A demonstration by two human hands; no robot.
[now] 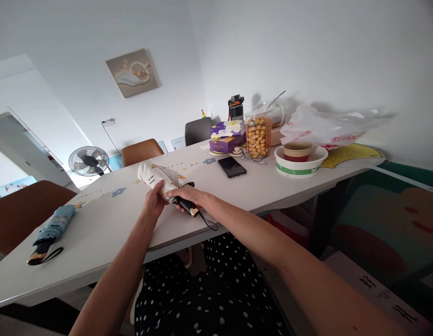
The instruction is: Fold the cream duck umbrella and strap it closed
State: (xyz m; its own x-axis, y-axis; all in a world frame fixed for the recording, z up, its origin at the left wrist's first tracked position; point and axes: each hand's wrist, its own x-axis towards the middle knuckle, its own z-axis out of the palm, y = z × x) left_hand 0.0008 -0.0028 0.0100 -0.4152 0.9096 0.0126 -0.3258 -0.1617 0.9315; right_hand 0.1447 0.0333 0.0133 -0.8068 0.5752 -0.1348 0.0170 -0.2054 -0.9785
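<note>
White fabric, soft and creased with small printed flowers, is gathered into the folded white umbrella [151,173], which lies on the pale counter [107,219] near its front edge, right before the person. Its long axis runs diagonally. The rounded cloth end points away and to the left, while the glossy black handle [187,208] with its gold cap points back toward the person and to the right, and a thin black strap [209,224] loops off the edge. Both hands grip it: the left hand [153,201] curls around the bunched fabric at mid-length, and the right hand [188,193] closes over the part just above the handle. Well apart at the left lies 1 blue umbrella [54,227], also folded, slim and crumpled. Farther back rest a flat black phone [232,166], a clear round jar [258,136] and a paper bowl [293,169].
</note>
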